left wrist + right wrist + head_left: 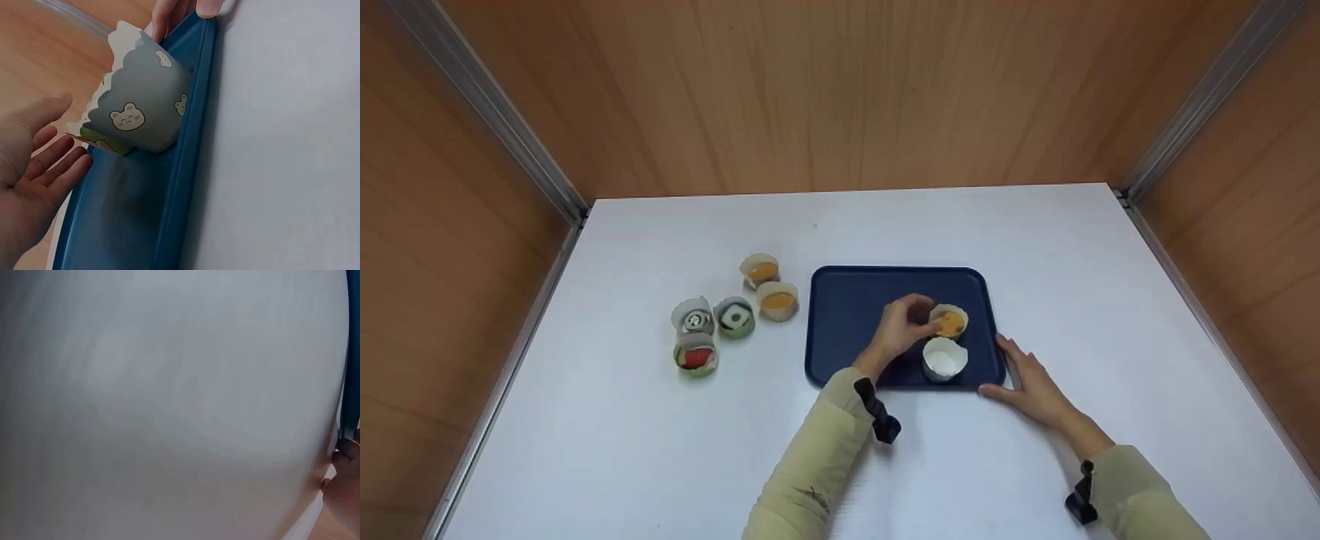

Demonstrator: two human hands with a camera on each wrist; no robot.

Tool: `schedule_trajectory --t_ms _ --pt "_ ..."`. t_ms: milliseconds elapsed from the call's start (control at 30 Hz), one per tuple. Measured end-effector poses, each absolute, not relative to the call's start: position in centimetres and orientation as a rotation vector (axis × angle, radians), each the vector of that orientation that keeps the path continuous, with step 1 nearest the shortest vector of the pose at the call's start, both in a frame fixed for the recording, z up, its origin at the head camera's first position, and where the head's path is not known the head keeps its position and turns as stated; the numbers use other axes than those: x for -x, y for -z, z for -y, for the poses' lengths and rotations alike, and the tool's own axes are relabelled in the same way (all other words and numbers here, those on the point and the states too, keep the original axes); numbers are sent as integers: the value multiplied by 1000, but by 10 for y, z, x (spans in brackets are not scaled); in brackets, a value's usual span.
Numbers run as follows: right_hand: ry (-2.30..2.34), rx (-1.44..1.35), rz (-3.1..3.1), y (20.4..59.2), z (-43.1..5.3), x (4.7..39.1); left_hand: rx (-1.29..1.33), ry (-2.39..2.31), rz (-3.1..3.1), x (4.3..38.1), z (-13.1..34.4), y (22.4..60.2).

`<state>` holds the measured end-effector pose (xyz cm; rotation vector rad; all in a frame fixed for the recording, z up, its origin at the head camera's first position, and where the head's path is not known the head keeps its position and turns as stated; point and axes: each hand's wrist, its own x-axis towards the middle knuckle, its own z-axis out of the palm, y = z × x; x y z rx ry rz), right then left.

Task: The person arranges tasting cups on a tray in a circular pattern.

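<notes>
On the dark blue tray [855,300] stand two paper baking cups. The front one, a blue-grey cup [140,104] with bear faces, shows a white inside in the head view. Behind it is a cup with a yellow-orange filling [951,324], its green side mostly hidden in the left wrist view. My left hand [901,328] is over the tray, thumb and fingers parted beside that rear cup. At the tray's near right corner, my right hand [1035,386] touches the edges with fingers extended and thumb spread.
Left of the tray, several paper cups stand on the white table [622,450]: two with orange fillings, including a near orange one [778,301], a green cup [735,318], a grey-rimmed cup [693,318] and a cup with red filling [695,357]. Wooden panels [840,97] enclose the table.
</notes>
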<state>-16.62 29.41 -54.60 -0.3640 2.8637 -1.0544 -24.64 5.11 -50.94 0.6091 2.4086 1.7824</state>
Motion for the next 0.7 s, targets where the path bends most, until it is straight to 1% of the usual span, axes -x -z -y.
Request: schedule_trajectory --t_ms 433,700 --pt "1051 371 -2862 545 -295 167 -653 -1714 -2514 233 -29 502" --pt "1043 383 -2866 545 -295 167 -598 -1827 -2651 221 -10 501"
